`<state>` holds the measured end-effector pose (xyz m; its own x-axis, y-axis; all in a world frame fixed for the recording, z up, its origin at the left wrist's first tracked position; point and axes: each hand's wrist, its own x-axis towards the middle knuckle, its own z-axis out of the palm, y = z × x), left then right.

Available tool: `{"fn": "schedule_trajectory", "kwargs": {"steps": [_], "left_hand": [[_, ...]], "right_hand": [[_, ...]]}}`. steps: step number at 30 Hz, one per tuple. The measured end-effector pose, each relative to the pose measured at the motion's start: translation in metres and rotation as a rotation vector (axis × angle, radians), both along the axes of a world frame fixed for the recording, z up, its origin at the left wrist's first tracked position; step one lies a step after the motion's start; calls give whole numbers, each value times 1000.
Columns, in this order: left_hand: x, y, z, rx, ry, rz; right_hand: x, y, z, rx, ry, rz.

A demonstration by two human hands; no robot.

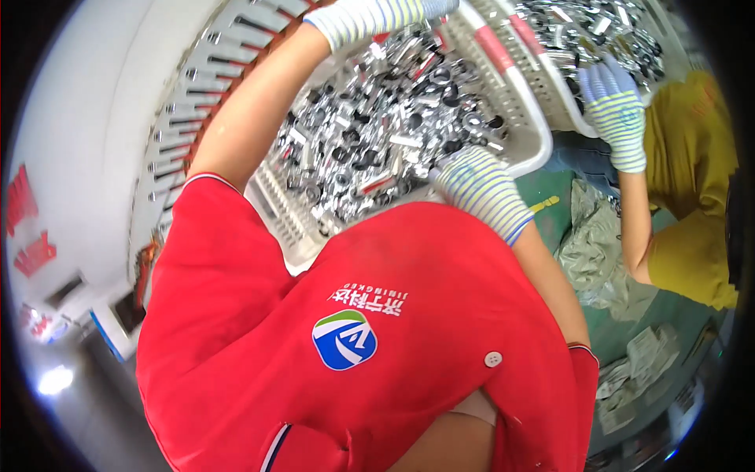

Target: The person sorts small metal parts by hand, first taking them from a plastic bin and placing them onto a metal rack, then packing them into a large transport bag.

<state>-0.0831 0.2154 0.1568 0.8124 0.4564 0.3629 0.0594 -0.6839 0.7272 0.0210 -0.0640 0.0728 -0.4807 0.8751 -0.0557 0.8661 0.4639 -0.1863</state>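
A white plastic basket (535, 134) in front of me is heaped with small shiny metal parts (377, 118), black round pieces among them. My left hand (377, 20), in a striped knit glove, reaches over the far side of the basket. Its fingers look stretched out, though the picture's top edge cuts part of them off, and I see nothing held. At the basket's near right side is my right hand (484, 189), in the same kind of glove. Its blurred fingertips point in among the parts, so their grip is hidden.
A second white basket (525, 39) of similar parts stands to the right. A co-worker's gloved hand (617, 118) reaches into it. Along the left curves a rack (185, 118) of metal prongs with red pieces. Crumpled plastic (594, 236) lies on a green surface (543, 189).
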Motion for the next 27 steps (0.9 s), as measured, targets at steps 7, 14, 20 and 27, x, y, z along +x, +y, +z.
{"fn": "schedule_trajectory", "kwargs": {"steps": [7, 14, 20, 27], "left_hand": [[-139, -40, -77, -350, 185, 232], [-163, -92, -101, -647, 10, 288], [-149, -65, -96, -878, 79, 178], [-104, 34, -41, -249, -196, 417]], "right_hand": [[-1, -1, 36, -114, -125, -20], [-3, -14, 33, -80, -116, -68], [3, 4, 46, -198, -213, -151], [9, -9, 16, -80, -147, -154]]}}
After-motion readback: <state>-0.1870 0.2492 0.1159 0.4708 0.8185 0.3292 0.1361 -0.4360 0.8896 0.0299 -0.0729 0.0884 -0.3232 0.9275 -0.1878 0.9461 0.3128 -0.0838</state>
